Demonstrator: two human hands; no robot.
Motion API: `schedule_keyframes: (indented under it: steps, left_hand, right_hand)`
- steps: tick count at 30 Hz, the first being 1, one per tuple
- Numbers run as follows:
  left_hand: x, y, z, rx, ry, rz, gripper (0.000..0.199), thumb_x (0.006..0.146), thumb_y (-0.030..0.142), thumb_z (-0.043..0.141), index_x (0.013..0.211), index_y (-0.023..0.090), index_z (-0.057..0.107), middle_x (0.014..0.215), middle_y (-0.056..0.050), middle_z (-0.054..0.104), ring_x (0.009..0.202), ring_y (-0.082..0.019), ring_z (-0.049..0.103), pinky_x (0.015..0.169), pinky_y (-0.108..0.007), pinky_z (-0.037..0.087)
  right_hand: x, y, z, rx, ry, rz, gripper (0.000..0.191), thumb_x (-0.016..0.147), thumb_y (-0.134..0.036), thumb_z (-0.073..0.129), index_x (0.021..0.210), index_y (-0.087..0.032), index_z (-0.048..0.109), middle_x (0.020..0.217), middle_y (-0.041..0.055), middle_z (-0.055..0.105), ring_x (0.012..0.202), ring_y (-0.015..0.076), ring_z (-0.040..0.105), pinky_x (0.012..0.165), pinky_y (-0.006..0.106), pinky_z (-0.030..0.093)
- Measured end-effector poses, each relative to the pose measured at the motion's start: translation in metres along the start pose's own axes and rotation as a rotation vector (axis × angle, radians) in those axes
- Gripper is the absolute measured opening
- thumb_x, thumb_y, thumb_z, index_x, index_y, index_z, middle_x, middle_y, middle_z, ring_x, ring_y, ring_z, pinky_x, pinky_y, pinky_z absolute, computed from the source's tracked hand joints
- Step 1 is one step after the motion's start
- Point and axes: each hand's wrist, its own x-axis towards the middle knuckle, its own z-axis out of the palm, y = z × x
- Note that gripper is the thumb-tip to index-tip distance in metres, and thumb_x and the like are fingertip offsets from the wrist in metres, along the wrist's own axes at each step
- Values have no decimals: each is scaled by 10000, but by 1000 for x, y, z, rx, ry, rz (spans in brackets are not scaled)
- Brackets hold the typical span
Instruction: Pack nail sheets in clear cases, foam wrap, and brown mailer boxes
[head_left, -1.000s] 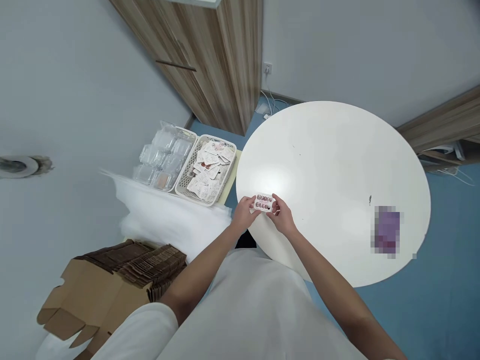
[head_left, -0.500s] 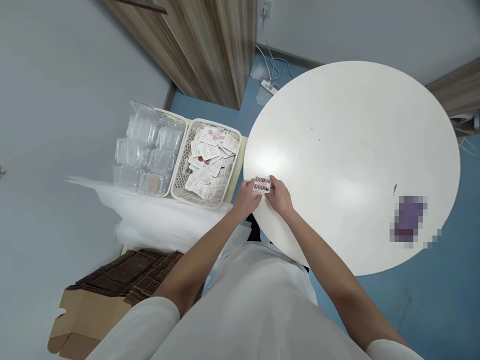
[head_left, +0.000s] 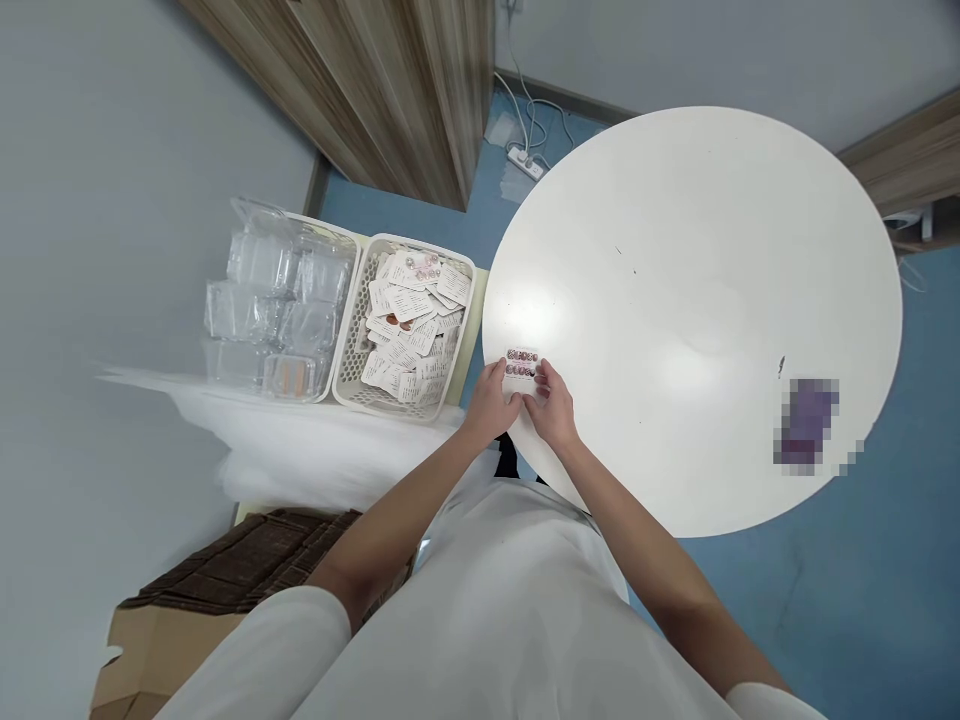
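Note:
A small white card of press-on nails [head_left: 520,364], with two rows of pinkish, dark-patterned nails facing up, is held over the near left edge of the round table. My left hand [head_left: 489,402] grips its left side, fingers curled and thumb at the lower edge. On the opposite side, my right hand [head_left: 553,404] has its fingers bent at the card's right edge and its thumb near the bottom. Left of my hands, a white basket [head_left: 346,388] contains many loose white printed cards [head_left: 409,300].
The white round table [head_left: 697,230] bears a blurred purple item [head_left: 808,422]. Another basket [head_left: 351,262] holds clear plastic boxes [head_left: 259,262]. White sheeting [head_left: 300,445] and brown cardboard [head_left: 225,560] lie at the left. A power strip [head_left: 525,163] rests on the floor.
The view has shifted slightly. My right hand has slid a little down the card's edge with its fingers more spread; the card still sits between both hands.

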Motion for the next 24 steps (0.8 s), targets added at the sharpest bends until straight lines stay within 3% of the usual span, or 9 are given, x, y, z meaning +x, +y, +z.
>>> schedule_keyframes:
  steps: [13, 24]
  left_hand:
    - [2, -1, 2, -14, 33, 57, 623, 740, 236, 502, 1320, 137, 296, 1288, -125, 387, 1225, -237, 341, 1025, -387, 298]
    - [0, -4, 11, -42, 136, 47, 606, 734, 222, 494, 1309, 154, 315, 1293, -117, 383, 1193, -234, 385, 984, -377, 353]
  right_hand:
    - [4, -1, 1, -35, 20, -63, 663, 730, -198, 526, 1337, -226, 261, 1232, 103, 442, 1047, 215, 479, 859, 404, 450]
    - [4, 5, -4, -20, 6, -100, 691, 715, -229, 560, 1333, -231, 250, 1246, 105, 411, 1068, 214, 463, 876, 395, 443]
